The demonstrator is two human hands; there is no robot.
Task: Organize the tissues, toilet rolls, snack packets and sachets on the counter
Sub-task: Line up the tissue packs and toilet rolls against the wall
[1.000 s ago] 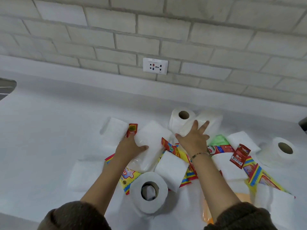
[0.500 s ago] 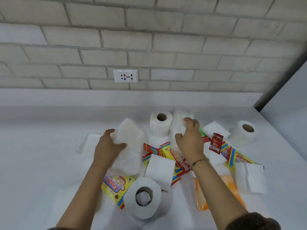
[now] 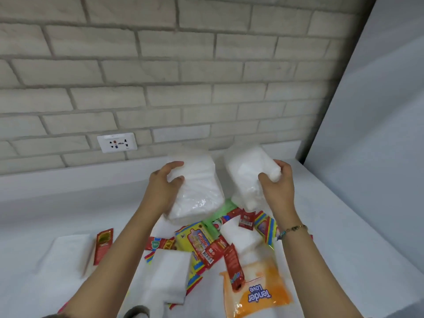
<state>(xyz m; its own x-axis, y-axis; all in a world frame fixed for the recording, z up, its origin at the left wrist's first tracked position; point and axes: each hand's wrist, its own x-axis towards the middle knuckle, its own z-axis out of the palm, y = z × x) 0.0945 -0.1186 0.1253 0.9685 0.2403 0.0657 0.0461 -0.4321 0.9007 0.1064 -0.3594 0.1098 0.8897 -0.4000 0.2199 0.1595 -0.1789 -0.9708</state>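
While raised | left hand (image 3: 164, 187) grips left pack (image 3: 197, 193) | right hand (image 3: 278, 187) grips right pack (image 3: 246, 171)

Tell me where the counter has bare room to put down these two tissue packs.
Bare counter lies left, between the wall ledge and the red sachet, and right, between the orange pack and the grey side panel. The centre pile of snack packets is crowded.

Bright and even, with only faint soft shadows on the bench (image 3: 46, 203). Softened by motion blur. Small glare on the tissue pack (image 3: 197, 200). Bent at the edges.
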